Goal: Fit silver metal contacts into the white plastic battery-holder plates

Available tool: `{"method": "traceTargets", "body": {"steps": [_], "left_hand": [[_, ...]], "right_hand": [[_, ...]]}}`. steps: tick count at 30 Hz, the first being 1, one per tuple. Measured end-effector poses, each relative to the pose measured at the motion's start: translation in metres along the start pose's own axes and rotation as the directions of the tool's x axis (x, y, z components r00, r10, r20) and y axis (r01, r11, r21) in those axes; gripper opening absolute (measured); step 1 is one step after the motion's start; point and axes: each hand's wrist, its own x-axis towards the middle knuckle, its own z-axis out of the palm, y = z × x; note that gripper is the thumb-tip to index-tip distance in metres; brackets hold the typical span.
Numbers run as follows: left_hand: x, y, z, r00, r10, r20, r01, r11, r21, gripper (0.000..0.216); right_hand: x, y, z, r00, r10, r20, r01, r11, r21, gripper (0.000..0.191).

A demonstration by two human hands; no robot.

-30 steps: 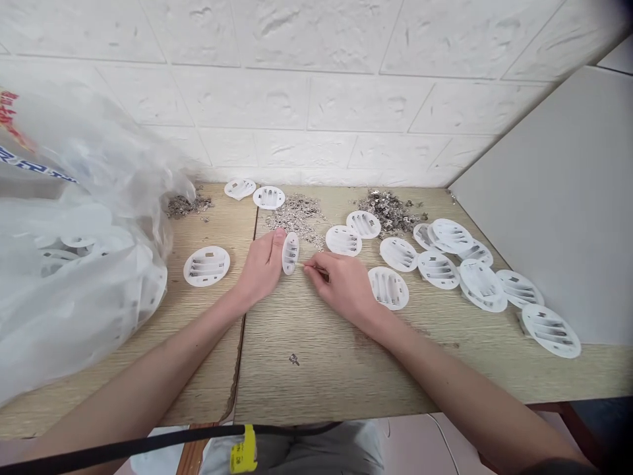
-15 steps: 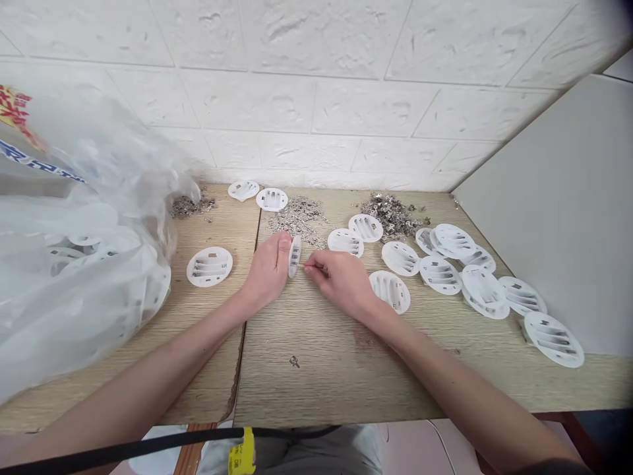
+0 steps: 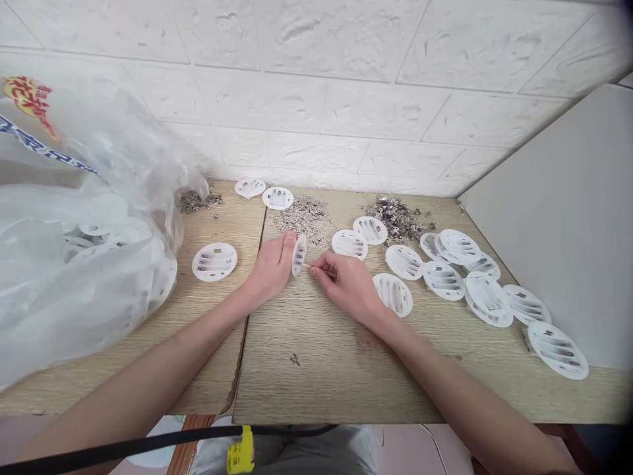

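Note:
My left hand grips a white round plastic battery holder, tilted up on its edge on the wooden table. My right hand is closed in a pinch on a thin stick, whose tip touches the holder's face. A pile of small metal contacts lies just behind the hands.
Several more white holders spread to the right; one lies to the left, two near the wall. A second metal pile sits at the back right. A big plastic bag of holders fills the left. One loose contact lies near the front edge.
Both hands stay together on the holder; it has tipped a little more upright. The view has shifted slightly.

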Motion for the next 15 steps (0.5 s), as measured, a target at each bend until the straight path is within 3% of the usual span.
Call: {"method": "traceTargets", "body": {"steps": [8,15], "left_hand": [[-0.0004,-0.0024,0.0009,0.999,0.039,-0.006,-0.038,0.998,0.053,0.042],[-0.0001,-0.0041,0.0011,0.999,0.054,-0.010,-0.053,0.998,0.044,0.041]], "right_hand": [[-0.0024,-0.0011,0.0072,0.996,-0.068,-0.059,0.059,0.990,-0.131,0.014],[-0.0020,-0.0017,0.0050,0.998,-0.035,-0.056,0.029,0.994,-0.103,0.013]]}}
